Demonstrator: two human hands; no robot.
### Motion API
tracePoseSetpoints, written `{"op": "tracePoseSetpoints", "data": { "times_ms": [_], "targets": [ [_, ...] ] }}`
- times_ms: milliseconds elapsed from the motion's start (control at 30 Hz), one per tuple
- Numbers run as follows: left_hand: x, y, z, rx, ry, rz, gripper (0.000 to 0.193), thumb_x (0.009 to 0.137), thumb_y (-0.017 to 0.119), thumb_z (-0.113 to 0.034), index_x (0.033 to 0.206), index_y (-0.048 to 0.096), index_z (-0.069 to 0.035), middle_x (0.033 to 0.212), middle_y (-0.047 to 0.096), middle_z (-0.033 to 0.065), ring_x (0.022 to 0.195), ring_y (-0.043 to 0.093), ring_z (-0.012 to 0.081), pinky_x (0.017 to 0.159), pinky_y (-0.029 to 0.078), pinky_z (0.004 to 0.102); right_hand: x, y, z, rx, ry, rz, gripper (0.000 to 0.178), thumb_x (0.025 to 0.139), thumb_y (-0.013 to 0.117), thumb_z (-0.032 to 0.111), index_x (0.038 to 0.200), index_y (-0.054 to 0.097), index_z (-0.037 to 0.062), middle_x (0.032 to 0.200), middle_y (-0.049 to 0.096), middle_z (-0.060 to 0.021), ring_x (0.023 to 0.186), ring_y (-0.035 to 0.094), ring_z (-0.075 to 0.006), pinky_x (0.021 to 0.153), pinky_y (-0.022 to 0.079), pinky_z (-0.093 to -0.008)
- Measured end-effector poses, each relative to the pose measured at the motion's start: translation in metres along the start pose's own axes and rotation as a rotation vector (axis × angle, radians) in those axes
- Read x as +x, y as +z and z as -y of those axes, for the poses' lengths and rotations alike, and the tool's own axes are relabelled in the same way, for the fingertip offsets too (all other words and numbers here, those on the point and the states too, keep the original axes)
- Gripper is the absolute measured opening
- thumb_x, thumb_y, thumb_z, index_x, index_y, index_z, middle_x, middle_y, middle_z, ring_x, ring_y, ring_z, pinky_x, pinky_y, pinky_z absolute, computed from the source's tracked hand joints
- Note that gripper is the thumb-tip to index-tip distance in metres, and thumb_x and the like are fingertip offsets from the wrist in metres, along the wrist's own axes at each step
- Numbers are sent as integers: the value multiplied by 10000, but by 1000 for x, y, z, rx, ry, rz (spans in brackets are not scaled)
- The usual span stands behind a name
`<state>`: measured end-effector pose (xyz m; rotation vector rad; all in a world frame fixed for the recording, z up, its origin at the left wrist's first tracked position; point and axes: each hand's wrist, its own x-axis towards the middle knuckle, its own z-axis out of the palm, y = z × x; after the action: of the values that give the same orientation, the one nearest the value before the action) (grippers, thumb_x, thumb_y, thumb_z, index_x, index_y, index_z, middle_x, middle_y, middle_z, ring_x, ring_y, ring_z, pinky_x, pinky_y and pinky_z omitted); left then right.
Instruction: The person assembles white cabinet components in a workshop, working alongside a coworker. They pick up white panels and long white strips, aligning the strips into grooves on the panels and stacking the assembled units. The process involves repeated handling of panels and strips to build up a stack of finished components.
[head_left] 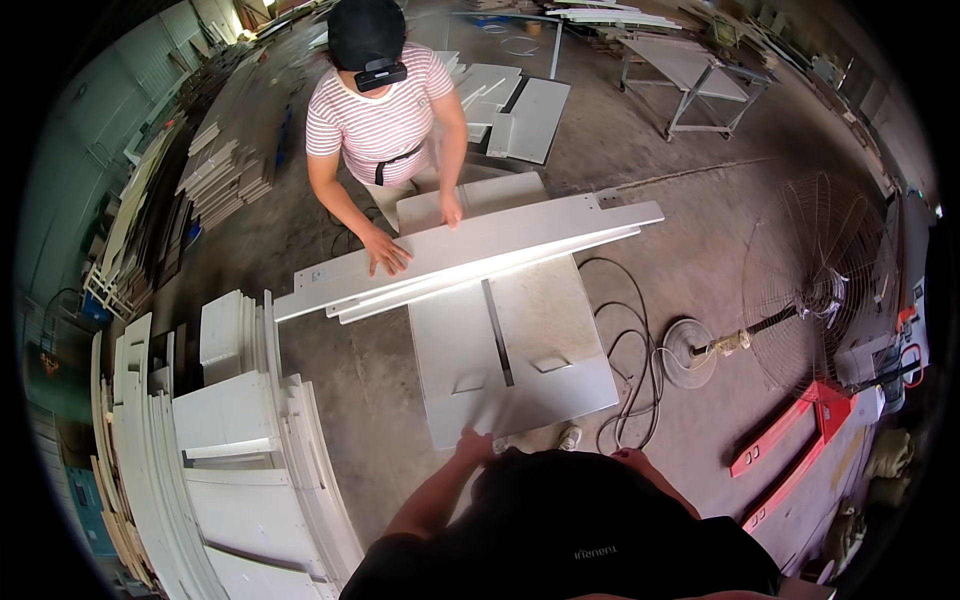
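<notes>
A white table point(560, 395) with a dark slot and two small handles stands before me. My left hand point(475, 445) is at its near edge; I see no object in it, and its fingers are too small to read. My right hand point(632, 458) is low beside my body, right of the table's near corner, its fingers partly hidden. Long white boards point(480, 245) lie stacked crosswise over the table's far half. Across from me a co-worker in a striped shirt rests one hand point(385, 252) on the top board and the other hand point(451, 209) at its far edge.
Stacked white panels point(235, 415) stand close on my left. To the right are a loose cable point(650, 385), a floor fan point(815, 295) on a round base, and a red pallet jack point(800, 440). A metal-framed table point(690, 75) and more board piles point(225, 170) lie farther back.
</notes>
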<state>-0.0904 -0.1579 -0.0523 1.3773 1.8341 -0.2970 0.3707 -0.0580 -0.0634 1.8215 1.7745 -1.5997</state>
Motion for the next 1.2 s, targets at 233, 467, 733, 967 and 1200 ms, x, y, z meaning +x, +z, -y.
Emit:
{"op": "tracePoseSetpoints", "data": {
  "times_ms": [233,467,733,967,1200],
  "targets": [
    [6,14,12,-47,-10,-38,647,724,699,-538,1197,606,-106,1239,499,325,1244,438,466,955,478,494,-1,3,6,7,-31,8,453,818,714,454,1058,718,69,913,737,-75,836,698,-169,778,542,-316],
    [-8,9,14,-9,29,-40,605,762,658,-526,1219,603,-134,1341,423,299,1266,435,430,980,465,471,6,12,-4,-23,-54,-18,478,802,717,466,1059,720,63,954,737,-109,871,707,-210,808,546,-337],
    [-17,3,31,-13,56,-72,624,790,656,-547,1256,579,-140,1377,414,228,1213,526,388,976,468,453,12,24,-2,-39,-43,-16,466,798,691,494,1001,743,78,903,740,-92,854,707,-202,789,544,-336],
    [-16,-9,37,-89,59,-1,564,817,641,-519,1239,586,-149,1339,473,182,1143,574,387,937,485,474,-5,39,20,8,-37,18,431,809,698,452,1022,735,79,884,741,-69,818,696,-170,761,541,-317],
    [-20,-4,34,-83,119,-86,502,808,635,-482,1189,602,-158,1248,506,213,1075,601,388,901,502,487,-14,49,10,9,-11,42,424,824,702,438,1025,715,65,880,735,-55,818,685,-152,756,536,-309]
  ]
}}
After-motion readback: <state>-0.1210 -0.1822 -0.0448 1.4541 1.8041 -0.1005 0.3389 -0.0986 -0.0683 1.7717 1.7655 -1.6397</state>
